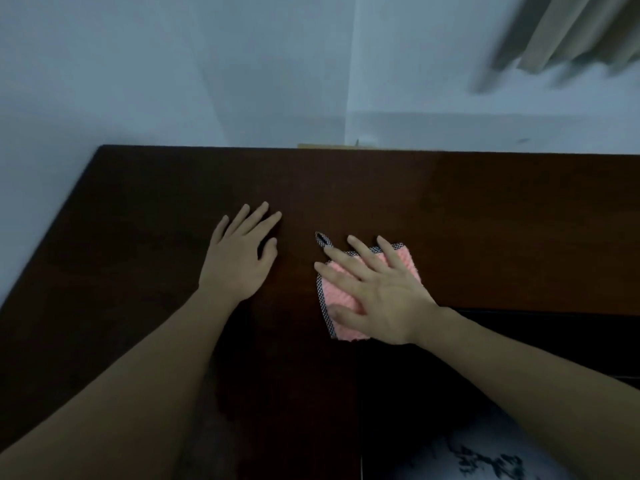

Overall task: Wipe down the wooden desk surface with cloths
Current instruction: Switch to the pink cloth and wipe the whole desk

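Head view, nearest item: right hand [377, 296], fingers spread straight, pressing flat on the pink cloth [337, 289], gripping nothing. The cloth, edged with checked trim and a small hanging loop, is lying on the wooden desk [502, 230] by its front edge. Just left of it, apart: left hand [239, 256], fingers straight, resting palm-down on bare wood. Beyond: pale wall [173, 64]; blurred curtain [568, 32], upper right.
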{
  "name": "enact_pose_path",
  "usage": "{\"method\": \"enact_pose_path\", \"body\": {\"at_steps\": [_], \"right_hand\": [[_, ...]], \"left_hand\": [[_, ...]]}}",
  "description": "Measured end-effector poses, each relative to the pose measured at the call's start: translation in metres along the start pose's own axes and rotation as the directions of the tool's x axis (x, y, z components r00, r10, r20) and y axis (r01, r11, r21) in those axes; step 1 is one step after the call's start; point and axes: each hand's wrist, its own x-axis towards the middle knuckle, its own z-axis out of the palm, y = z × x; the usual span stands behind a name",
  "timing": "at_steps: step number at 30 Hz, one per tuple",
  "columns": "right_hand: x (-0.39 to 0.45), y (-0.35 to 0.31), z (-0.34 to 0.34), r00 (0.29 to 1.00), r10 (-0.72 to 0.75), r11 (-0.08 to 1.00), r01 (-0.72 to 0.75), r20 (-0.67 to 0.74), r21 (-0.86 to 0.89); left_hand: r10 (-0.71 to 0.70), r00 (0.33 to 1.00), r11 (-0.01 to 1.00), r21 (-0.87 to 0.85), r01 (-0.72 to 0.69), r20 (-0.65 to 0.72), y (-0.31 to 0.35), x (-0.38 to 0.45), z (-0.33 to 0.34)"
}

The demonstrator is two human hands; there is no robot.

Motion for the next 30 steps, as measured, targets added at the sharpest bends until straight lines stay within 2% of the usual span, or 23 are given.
{"method": "enact_pose_path", "body": {"at_steps": [3, 8, 11, 20, 24, 28, 30], "right_hand": [[0.018, 0.018, -0.006, 1.0, 0.021, 0.999, -0.021, -0.001, -0.027], [0.057, 0.06, -0.02, 0.981, 0.18, 0.983, -0.181, -0.077, -0.01], [0.059, 0.059, -0.02, 0.971, 0.222, 0.975, -0.224, -0.089, -0.01], [-0.037, 0.014, 0.01, 0.981, 0.191, 0.981, -0.19, -0.03, 0.024], [-0.037, 0.023, 0.011, 0.981, 0.194, 0.981, -0.193, -0.021, 0.037], [-0.01, 0.05, -0.001, 0.961, 0.268, 0.962, -0.264, -0.062, 0.068], [0.007, 0.067, -0.01, 0.941, 0.33, 0.942, -0.323, -0.073, 0.089]], "left_hand": [[0.003, 1.0, 1.0, 0.005, -0.003, 0.01, -0.001, 0.001, -0.001], [0.012, 1.0, 1.0, 0.003, -0.012, -0.004, -0.003, 0.001, 0.001], [0.029, 0.999, 1.0, 0.001, -0.029, -0.024, -0.003, 0.001, 0.002], [0.054, 0.997, 0.997, 0.058, -0.051, -0.051, 0.001, -0.002, -0.002], [0.076, 0.997, 0.985, 0.156, -0.07, -0.032, 0.004, -0.004, -0.005], [0.016, 1.0, 0.998, 0.062, -0.015, -0.009, 0.02, -0.007, -0.005], [0.03, 1.0, 1.0, 0.003, -0.03, 0.007, 0.039, -0.01, -0.002]]}}
